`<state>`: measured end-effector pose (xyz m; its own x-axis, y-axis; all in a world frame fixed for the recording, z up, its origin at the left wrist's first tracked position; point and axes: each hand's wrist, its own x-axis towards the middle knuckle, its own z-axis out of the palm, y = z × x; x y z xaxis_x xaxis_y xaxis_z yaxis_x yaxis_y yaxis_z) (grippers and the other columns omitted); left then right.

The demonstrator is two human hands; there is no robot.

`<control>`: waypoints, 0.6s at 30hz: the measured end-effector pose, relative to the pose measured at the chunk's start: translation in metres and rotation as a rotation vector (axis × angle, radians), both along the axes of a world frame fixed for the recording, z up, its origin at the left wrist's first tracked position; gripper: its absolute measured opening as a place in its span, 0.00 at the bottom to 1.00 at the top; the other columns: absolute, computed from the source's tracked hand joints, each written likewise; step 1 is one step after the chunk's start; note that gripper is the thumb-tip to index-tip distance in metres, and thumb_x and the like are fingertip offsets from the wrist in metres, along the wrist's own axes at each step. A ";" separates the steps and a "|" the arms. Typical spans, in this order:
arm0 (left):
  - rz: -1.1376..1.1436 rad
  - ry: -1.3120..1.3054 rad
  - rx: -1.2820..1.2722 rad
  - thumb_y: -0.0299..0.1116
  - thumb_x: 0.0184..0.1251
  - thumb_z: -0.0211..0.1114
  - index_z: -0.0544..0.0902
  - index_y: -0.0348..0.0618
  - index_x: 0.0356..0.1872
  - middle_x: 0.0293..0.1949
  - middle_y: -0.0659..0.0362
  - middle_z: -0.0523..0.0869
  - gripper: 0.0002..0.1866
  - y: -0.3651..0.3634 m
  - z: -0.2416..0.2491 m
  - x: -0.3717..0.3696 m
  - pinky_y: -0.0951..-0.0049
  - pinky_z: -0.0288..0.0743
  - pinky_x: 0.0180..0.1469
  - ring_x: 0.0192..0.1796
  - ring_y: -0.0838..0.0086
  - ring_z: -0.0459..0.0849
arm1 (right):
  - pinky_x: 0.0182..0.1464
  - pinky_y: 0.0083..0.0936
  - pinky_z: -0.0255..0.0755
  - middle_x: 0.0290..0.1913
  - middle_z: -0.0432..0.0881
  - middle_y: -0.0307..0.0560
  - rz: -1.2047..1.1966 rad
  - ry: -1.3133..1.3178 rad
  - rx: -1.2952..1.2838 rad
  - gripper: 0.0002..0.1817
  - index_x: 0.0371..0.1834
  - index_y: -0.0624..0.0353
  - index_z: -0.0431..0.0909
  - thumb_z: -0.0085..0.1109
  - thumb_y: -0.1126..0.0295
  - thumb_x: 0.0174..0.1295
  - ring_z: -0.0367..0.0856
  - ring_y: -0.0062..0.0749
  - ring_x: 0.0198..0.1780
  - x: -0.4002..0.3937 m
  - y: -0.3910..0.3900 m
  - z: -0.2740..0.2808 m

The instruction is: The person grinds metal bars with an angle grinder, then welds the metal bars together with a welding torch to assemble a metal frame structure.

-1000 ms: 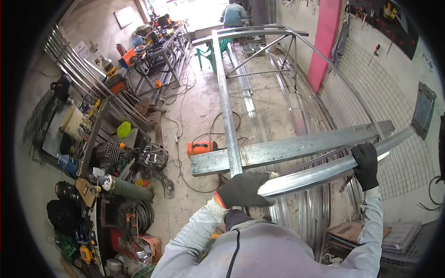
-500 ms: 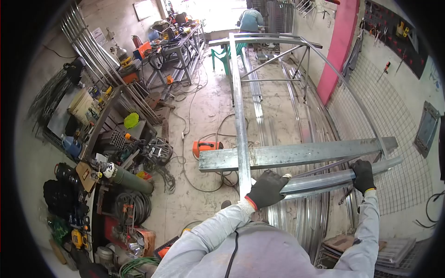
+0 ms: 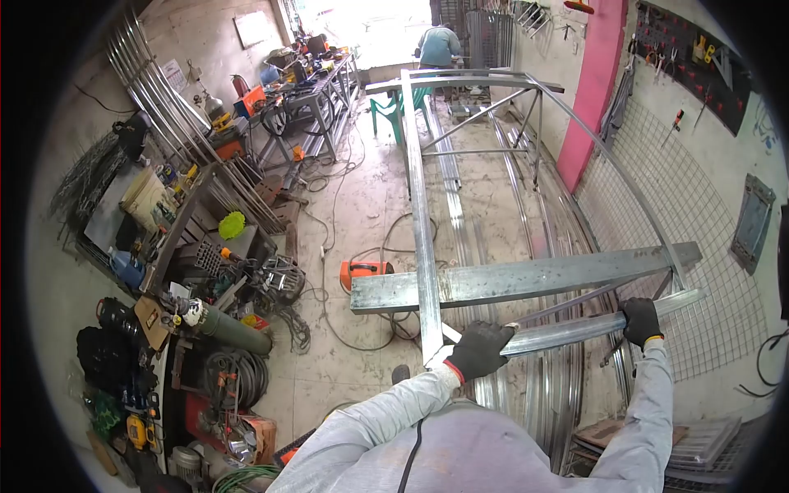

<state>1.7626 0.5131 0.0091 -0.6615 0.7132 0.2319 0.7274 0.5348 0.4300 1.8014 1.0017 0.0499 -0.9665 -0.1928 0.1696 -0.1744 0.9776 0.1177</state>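
In a dark glove with a pale fingertip, my left hand (image 3: 481, 352) is closed around the left end of a shiny metal tube (image 3: 567, 335). My right hand (image 3: 641, 320), gloved too, wraps the same tube near its right end. Just left of my left hand is the near end of a long metal tube (image 3: 419, 205), one side of a rectangular frame. Another side tube (image 3: 612, 156) runs away on the right. Beyond my hands, a wide metal beam (image 3: 526, 283) lies crosswise beneath the frame. My left palm and fingertips are partly hidden.
An orange machine (image 3: 362, 271) with cables is on the floor. Metal lengths (image 3: 542, 394) lie below the frame. Wire mesh (image 3: 666, 189) leans at right. A gas cylinder (image 3: 234, 329) and a cluttered shelf stand left. Another person (image 3: 440, 45) bends over at the back.
The held tube has come down slightly and appears turned, showing less of its near side. My left hand sits a little lower and further right, uncovering the long tube's near end.
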 end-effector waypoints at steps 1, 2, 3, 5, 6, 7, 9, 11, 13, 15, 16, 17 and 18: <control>0.000 0.002 0.001 0.45 0.59 0.83 0.79 0.44 0.74 0.49 0.48 0.90 0.41 0.000 0.002 0.002 0.51 0.79 0.62 0.53 0.51 0.90 | 0.52 0.49 0.74 0.38 0.87 0.49 0.000 0.002 0.001 0.18 0.42 0.50 0.88 0.70 0.75 0.44 0.86 0.55 0.45 -0.001 -0.001 0.001; 0.008 -0.010 -0.024 0.45 0.60 0.82 0.79 0.43 0.73 0.50 0.48 0.91 0.40 0.001 0.004 0.004 0.52 0.79 0.62 0.53 0.52 0.90 | 0.52 0.49 0.74 0.38 0.87 0.49 0.010 -0.001 0.007 0.18 0.42 0.50 0.88 0.70 0.75 0.45 0.86 0.55 0.45 -0.001 -0.002 0.003; 0.015 -0.022 -0.048 0.45 0.60 0.80 0.80 0.42 0.72 0.50 0.47 0.91 0.39 0.001 0.006 0.005 0.53 0.78 0.61 0.54 0.53 0.90 | 0.52 0.49 0.74 0.39 0.88 0.49 0.021 -0.004 0.013 0.18 0.42 0.49 0.89 0.70 0.75 0.45 0.86 0.55 0.45 -0.002 0.001 0.001; 0.021 -0.001 -0.037 0.45 0.60 0.81 0.80 0.42 0.72 0.49 0.47 0.90 0.39 0.002 0.001 0.007 0.53 0.78 0.61 0.53 0.53 0.90 | 0.52 0.49 0.74 0.39 0.88 0.49 0.031 0.021 0.007 0.18 0.43 0.49 0.89 0.69 0.75 0.45 0.87 0.54 0.46 -0.007 0.002 -0.004; 0.028 0.017 -0.027 0.45 0.60 0.81 0.80 0.42 0.72 0.49 0.47 0.90 0.39 0.001 -0.001 0.007 0.53 0.78 0.61 0.53 0.52 0.90 | 0.52 0.48 0.75 0.40 0.88 0.49 0.042 0.045 0.000 0.18 0.44 0.48 0.89 0.69 0.75 0.46 0.87 0.54 0.47 -0.009 0.000 -0.005; 0.030 0.013 -0.030 0.45 0.60 0.81 0.80 0.42 0.72 0.49 0.47 0.90 0.39 0.000 -0.003 0.006 0.53 0.78 0.61 0.53 0.52 0.90 | 0.52 0.48 0.75 0.40 0.88 0.49 0.044 0.041 -0.003 0.18 0.44 0.48 0.89 0.69 0.75 0.46 0.87 0.54 0.47 -0.011 -0.002 -0.005; 0.016 0.027 0.006 0.46 0.60 0.81 0.80 0.43 0.72 0.50 0.46 0.90 0.39 -0.001 -0.006 0.006 0.53 0.78 0.61 0.53 0.52 0.89 | 0.53 0.48 0.75 0.42 0.89 0.49 -0.030 -0.083 0.040 0.18 0.44 0.48 0.90 0.69 0.74 0.46 0.87 0.53 0.49 -0.011 -0.003 -0.006; 0.025 -0.016 -0.039 0.47 0.60 0.81 0.79 0.44 0.74 0.54 0.45 0.89 0.41 0.001 -0.007 0.006 0.51 0.77 0.64 0.58 0.50 0.88 | 0.53 0.49 0.75 0.42 0.89 0.48 -0.037 -0.088 0.061 0.18 0.45 0.47 0.89 0.70 0.74 0.47 0.87 0.52 0.49 -0.011 -0.004 -0.008; 0.033 -0.056 -0.084 0.48 0.60 0.82 0.78 0.46 0.76 0.58 0.43 0.89 0.43 0.002 -0.002 0.007 0.48 0.77 0.68 0.62 0.49 0.87 | 0.53 0.49 0.75 0.43 0.89 0.48 -0.045 -0.089 0.081 0.19 0.45 0.47 0.89 0.70 0.73 0.47 0.87 0.52 0.50 -0.013 -0.003 -0.010; 0.150 0.161 -0.048 0.51 0.62 0.79 0.76 0.49 0.79 0.70 0.39 0.83 0.43 0.003 0.003 0.012 0.43 0.68 0.78 0.74 0.44 0.79 | 0.53 0.49 0.76 0.44 0.89 0.47 -0.067 -0.143 0.120 0.21 0.48 0.46 0.88 0.72 0.71 0.46 0.87 0.51 0.50 -0.014 0.001 -0.014; 0.148 0.160 -0.049 0.51 0.62 0.79 0.76 0.49 0.79 0.70 0.39 0.83 0.43 0.002 0.002 0.012 0.43 0.68 0.78 0.74 0.44 0.79 | 0.53 0.49 0.76 0.44 0.89 0.47 -0.069 -0.144 0.119 0.21 0.48 0.46 0.88 0.72 0.71 0.46 0.87 0.51 0.50 -0.015 0.004 -0.018; 0.159 0.192 0.011 0.52 0.63 0.78 0.76 0.50 0.80 0.74 0.39 0.79 0.44 0.001 0.003 0.011 0.42 0.64 0.81 0.78 0.42 0.74 | 0.53 0.50 0.76 0.45 0.88 0.46 -0.050 -0.115 0.105 0.22 0.49 0.46 0.88 0.72 0.70 0.46 0.87 0.51 0.51 -0.016 0.007 -0.022; 0.165 0.224 0.073 0.53 0.64 0.77 0.75 0.52 0.81 0.77 0.38 0.76 0.44 0.001 0.005 0.010 0.41 0.59 0.83 0.82 0.41 0.70 | 0.53 0.50 0.76 0.45 0.88 0.46 -0.035 -0.085 0.091 0.23 0.50 0.46 0.87 0.73 0.69 0.46 0.87 0.51 0.51 -0.016 0.007 -0.024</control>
